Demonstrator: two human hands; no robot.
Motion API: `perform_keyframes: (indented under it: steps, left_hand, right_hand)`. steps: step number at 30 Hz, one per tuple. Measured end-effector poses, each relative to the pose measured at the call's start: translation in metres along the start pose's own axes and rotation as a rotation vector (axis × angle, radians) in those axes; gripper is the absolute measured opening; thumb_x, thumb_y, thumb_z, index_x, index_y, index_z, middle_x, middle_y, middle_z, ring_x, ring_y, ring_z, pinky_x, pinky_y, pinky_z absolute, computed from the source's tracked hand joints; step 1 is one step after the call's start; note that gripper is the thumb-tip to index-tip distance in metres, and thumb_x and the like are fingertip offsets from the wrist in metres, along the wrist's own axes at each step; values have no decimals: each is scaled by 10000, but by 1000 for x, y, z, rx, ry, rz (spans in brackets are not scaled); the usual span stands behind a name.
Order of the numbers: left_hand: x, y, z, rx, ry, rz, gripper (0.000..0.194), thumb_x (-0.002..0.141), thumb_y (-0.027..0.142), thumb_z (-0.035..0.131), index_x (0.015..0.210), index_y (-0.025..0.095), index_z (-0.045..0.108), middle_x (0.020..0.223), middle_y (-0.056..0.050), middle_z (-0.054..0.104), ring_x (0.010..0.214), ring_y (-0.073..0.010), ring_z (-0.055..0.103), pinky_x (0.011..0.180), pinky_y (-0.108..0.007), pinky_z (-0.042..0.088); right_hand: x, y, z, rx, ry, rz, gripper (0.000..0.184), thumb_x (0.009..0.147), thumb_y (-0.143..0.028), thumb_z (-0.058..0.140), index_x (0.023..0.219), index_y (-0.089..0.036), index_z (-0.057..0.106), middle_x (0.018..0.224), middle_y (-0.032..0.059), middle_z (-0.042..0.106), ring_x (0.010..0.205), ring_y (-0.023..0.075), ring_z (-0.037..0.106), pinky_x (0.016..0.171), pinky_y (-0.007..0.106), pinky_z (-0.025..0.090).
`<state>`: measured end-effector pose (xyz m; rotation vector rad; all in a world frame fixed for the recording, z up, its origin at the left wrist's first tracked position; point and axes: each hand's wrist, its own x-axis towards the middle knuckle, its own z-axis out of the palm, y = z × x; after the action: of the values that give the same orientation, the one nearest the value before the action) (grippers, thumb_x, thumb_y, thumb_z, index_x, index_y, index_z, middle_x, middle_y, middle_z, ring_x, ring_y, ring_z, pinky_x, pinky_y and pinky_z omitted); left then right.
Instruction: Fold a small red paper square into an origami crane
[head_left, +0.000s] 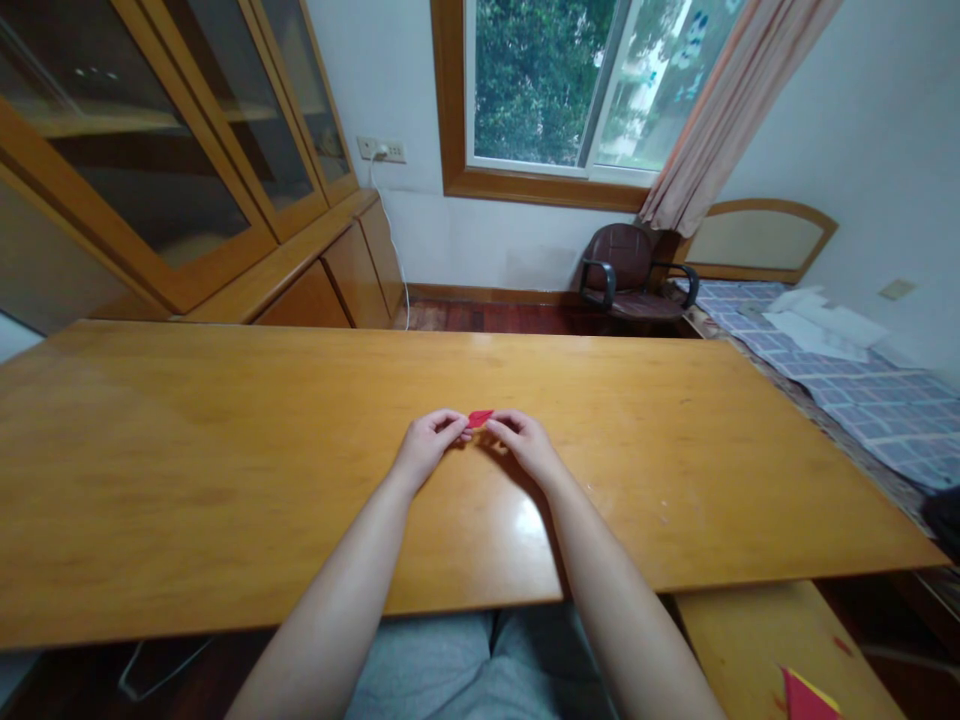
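Red piece (480,418), left end behind left grip (429,440)

Bare forearms (334,590), bare left hand (429,446), bare right hand (525,444), creased grey clothing (427,665) at bottom centre of the frame

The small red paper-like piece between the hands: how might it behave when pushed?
The small red paper-like piece is probably light, because it looks small and thin. It may bend if the left hand and right hand, which hold its ends, press inward. Its flat, angular outline suggests sliding, not rolling.
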<state>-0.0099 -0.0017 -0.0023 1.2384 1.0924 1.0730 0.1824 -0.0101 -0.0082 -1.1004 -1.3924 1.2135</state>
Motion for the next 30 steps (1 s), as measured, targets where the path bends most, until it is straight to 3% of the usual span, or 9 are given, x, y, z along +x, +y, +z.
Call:
perform_keyframes:
  steps: [6, 14, 30]
  left_hand:
    - [-1, 5, 3, 101, -65, 10, 341, 749, 465, 717, 843, 137, 703, 778, -68, 736, 721, -179, 675, 747, -296, 530]
    - [0, 4, 2, 140, -149, -9, 332, 759, 447, 712, 880, 138, 708, 827, -77, 744, 718, -167, 667, 723, -278, 510]
    - [-2, 8, 4, 170, -124, -8, 349, 702, 440, 748, 858, 134, 685, 728, -44, 695, 656, -154, 626, 638, -259, 474]
  right_hand:
    - [-2, -4, 1, -16, -14, 30, 270, 837, -416, 625, 859, -160, 708, 764, 25, 668, 678, 145, 576, 618, 243, 445]
    - [-3, -3, 0, 22, 13, 11, 272, 831, -428, 632, 832, -161, 685, 740, 25, 660, 658, 140, 573, 613, 241, 448]
    - [-2, -4, 1, -66, -67, -10, 280, 804, -434, 670, 826, -157, 707, 767, 40, 706, 694, 155, 603, 684, 264, 465]
